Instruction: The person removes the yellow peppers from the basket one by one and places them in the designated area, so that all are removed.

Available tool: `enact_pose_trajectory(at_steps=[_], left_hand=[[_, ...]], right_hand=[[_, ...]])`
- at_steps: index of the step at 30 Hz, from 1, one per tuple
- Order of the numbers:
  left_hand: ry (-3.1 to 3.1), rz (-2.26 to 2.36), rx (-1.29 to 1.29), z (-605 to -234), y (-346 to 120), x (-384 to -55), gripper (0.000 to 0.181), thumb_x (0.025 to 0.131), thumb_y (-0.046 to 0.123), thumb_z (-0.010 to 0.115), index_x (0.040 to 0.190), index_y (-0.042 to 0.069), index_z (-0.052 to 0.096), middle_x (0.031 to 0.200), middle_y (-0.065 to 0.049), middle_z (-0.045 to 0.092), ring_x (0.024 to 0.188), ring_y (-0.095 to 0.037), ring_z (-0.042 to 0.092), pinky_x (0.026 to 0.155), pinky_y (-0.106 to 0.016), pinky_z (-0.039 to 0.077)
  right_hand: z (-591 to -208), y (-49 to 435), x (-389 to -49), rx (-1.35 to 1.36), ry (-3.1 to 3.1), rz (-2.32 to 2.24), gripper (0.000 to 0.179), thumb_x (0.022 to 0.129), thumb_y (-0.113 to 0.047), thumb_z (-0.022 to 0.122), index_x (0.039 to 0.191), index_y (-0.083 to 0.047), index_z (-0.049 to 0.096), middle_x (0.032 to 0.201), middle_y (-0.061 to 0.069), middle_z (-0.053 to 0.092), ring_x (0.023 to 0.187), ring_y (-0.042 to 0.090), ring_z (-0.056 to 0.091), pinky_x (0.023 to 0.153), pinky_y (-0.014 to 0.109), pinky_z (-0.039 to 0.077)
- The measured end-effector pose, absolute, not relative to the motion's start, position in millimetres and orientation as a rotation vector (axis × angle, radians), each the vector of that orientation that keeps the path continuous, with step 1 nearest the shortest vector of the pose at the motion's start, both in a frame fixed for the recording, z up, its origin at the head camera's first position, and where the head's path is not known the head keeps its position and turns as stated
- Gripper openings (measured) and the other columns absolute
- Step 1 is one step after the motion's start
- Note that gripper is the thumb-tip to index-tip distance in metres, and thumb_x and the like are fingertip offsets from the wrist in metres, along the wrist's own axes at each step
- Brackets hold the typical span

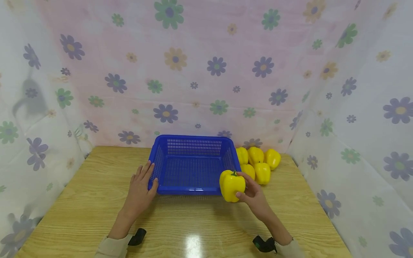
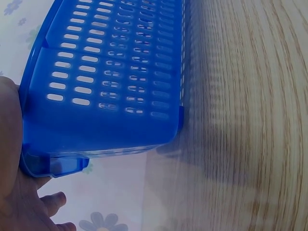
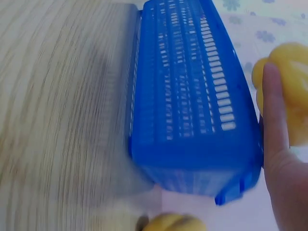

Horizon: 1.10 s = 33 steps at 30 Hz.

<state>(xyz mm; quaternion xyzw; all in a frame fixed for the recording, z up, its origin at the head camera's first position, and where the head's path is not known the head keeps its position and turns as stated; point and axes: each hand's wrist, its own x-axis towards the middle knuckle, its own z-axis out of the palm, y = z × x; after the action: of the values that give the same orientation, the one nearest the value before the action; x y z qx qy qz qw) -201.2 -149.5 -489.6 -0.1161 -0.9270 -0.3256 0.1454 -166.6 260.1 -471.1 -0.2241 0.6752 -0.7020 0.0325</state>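
A blue perforated plastic basket [image 1: 193, 190] stands on the table, nothing lying in it. At its left end my left hand [image 1: 141, 186] rests against the rim, fingers fairly straight and thumb near the front corner. The left wrist view shows this hand [image 2: 19, 192] beside the basket's end handle [image 2: 65, 166]. Over the front right corner of the basket, my right hand [image 1: 256, 199] holds a yellow bell pepper [image 1: 231, 186] between thumb and fingers, its green stem up. In the right wrist view the pepper [image 3: 293, 82] is partly cut off by the frame edge.
Several more yellow bell peppers [image 1: 262, 173] sit grouped just right of the basket. The wooden table [image 1: 193, 222] is enclosed by flower-patterned cloth [image 1: 193, 89] at the back and both sides.
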Motion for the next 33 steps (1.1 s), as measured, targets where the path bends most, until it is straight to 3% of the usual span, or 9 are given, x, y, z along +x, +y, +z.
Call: enact_pose_trajectory(at_steps=[11,20,33], left_hand=[[-2.689,-0.944,-0.338,-490.3,-148.0,-202.2,0.060,0.105,0.021,0.052,0.158,0.000,0.034,0.165,-0.022,0.026,0.152,-0.051,0.014,0.114,-0.076,0.014],[-2.668,-0.952,-0.338,-490.7,-148.6,-201.4,0.059,0.105,0.022,0.052,0.157,0.000,0.035,0.165,-0.022,0.028,0.152,-0.051,0.016,0.114,-0.076,0.015],[-2.669,-0.956,-0.329,-490.1,-147.9,-202.6,0.059,0.104,0.019,0.053,0.156,-0.002,0.035,0.164,-0.023,0.028,0.152,-0.051,0.017,0.114,-0.076,0.016]], right_hand=[[-484.6,307.7,-151.2,-0.682,1.950,-2.270,0.059,0.105,0.004,0.046,0.158,-0.014,0.031,0.142,-0.001,0.051,0.118,0.013,0.063,0.085,0.040,0.062],[-497.7,336.1,-144.4,-0.529,1.917,-2.292,0.052,0.109,-0.001,0.037,0.157,-0.020,0.032,0.142,-0.009,0.052,0.119,0.011,0.063,0.086,0.040,0.061],[-510.7,391.1,-152.5,-0.249,2.316,-2.163,0.060,0.107,-0.004,0.047,0.162,-0.008,0.023,0.136,-0.016,0.056,0.110,0.007,0.068,0.080,0.041,0.063]])
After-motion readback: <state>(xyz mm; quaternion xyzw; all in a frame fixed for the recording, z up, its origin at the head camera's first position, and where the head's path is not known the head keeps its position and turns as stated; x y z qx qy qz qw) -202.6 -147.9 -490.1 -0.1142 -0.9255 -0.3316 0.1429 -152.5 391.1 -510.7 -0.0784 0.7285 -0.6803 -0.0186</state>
